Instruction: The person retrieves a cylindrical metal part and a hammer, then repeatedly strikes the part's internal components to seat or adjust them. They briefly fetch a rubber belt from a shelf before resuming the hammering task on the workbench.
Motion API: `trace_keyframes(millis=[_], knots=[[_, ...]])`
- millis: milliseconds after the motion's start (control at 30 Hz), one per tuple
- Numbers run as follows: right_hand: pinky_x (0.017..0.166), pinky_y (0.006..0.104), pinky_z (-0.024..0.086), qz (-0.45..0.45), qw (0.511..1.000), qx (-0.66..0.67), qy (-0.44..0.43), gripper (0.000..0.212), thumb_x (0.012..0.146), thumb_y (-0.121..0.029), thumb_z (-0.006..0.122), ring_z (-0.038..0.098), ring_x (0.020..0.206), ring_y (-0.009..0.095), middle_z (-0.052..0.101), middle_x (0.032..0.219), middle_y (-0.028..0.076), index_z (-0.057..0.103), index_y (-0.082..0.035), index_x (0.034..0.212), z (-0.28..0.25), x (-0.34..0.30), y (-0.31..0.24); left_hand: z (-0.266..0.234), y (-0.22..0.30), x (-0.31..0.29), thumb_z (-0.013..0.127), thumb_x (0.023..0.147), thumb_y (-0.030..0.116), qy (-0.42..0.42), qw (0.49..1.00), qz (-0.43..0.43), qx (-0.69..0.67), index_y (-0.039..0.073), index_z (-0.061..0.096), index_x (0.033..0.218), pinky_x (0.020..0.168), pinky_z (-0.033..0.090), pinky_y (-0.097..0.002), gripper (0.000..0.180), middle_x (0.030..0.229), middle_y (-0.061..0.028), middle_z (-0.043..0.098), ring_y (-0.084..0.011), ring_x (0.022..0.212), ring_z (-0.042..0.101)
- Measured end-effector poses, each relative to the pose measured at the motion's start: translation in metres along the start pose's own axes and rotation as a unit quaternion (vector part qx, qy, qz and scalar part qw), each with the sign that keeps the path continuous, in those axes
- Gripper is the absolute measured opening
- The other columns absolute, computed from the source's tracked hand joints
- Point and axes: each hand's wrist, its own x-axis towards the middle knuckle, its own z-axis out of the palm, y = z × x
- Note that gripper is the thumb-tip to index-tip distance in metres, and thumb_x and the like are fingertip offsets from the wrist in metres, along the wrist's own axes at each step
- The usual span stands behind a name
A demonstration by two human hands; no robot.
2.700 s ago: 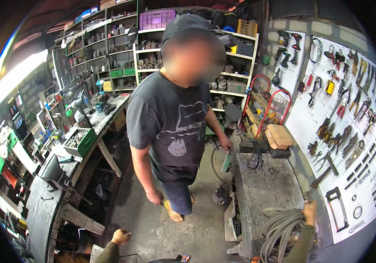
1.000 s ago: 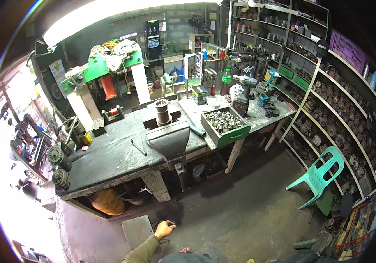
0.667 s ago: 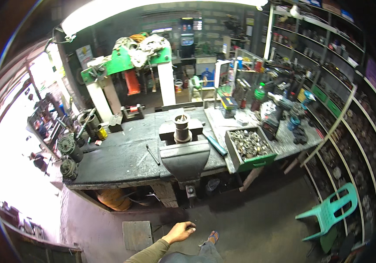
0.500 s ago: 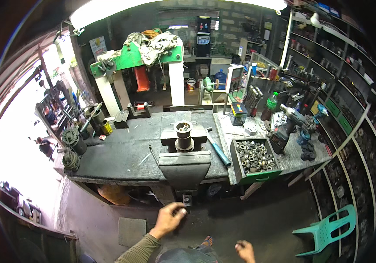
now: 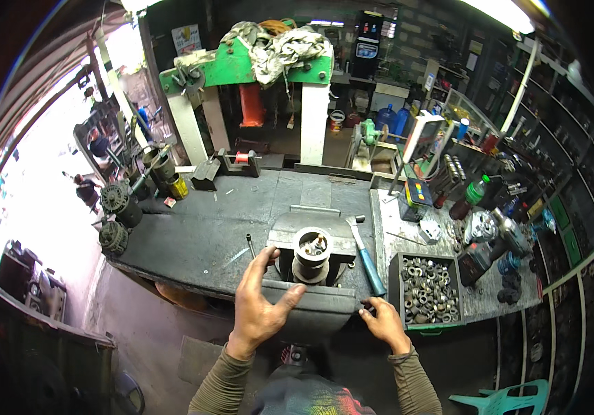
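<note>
A hammer [image 5: 369, 261] lies near the vise [image 5: 331, 300]; its cup [image 5: 311, 262] stands straight up. My left hand [image 5: 262, 310] is wide, empty; right hand [image 5: 387, 324] half curled, hold unclear.

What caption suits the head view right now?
Left hand and right hand at a bench vise, blue-handled hammer to its right.

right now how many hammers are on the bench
1: the blue-handled hammer lies between the vise and the box of metal rings; others may be hidden.

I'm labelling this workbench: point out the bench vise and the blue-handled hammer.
Bench vise [image 5: 314, 301]: head view, on its front block.
Blue-handled hammer [image 5: 371, 271]: head view, on its handle.
</note>
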Motion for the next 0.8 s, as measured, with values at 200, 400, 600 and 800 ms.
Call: trace_keyframes(millis=[200, 400, 600, 800], knots=[[0.093, 0.0515, 0.054, -0.024, 0.992, -0.121, 0.016, 0.040, 0.089, -0.016, 0.077, 0.066, 0.107, 0.046, 0.067, 0.114, 0.024, 0.067, 0.002, 0.124, 0.005, 0.084, 0.038, 0.029, -0.009, 0.039, 0.095, 0.077, 0.038, -0.098, 0.994, -0.053, -0.003, -0.008, 0.046, 0.151, 0.109, 0.049, -0.0451, 0.099, 0.136, -0.0266, 0.064, -0.0386, 0.127, 0.063], [0.083, 0.0535, 0.058, -0.092, 0.967, -0.227, -0.069, 0.047, 0.088, -0.021, 0.079, 0.069, 0.099, 0.046, 0.064, 0.111, 0.025, 0.060, 0.002, 0.125, 0.003, 0.158, 0.065, 0.049, -0.008, 0.048, 0.098, 0.073, 0.029, -0.047, 0.994, -0.089, -0.043, -0.005, 0.060, 0.138, 0.101, 0.056, -0.0412, 0.082, 0.127, -0.0206, 0.072, -0.0333, 0.117, 0.071], [0.076, 0.0538, 0.060, -0.125, 0.946, -0.254, -0.156, 0.057, 0.087, -0.023, 0.081, 0.070, 0.092, 0.046, 0.061, 0.109, 0.025, 0.054, 0.002, 0.131, 0.013, 0.213, 0.077, 0.053, 0.002, 0.051, 0.102, 0.065, 0.017, 0.012, 0.999, -0.046, -0.026, -0.011, 0.058, 0.135, 0.104, 0.056, -0.0434, 0.087, 0.123, -0.0230, 0.072, -0.0302, 0.118, 0.070], [0.078, 0.0525, 0.060, -0.124, 0.953, -0.241, -0.134, 0.050, 0.084, -0.018, 0.084, 0.066, 0.100, 0.043, 0.054, 0.112, 0.022, 0.052, 0.001, 0.119, 0.021, 0.240, 0.084, 0.062, 0.019, 0.049, 0.105, 0.062, 0.035, 0.219, 0.945, -0.148, -0.192, -0.009, 0.054, 0.137, 0.108, 0.055, -0.0523, 0.100, 0.124, -0.0252, 0.067, -0.0362, 0.117, 0.069]])
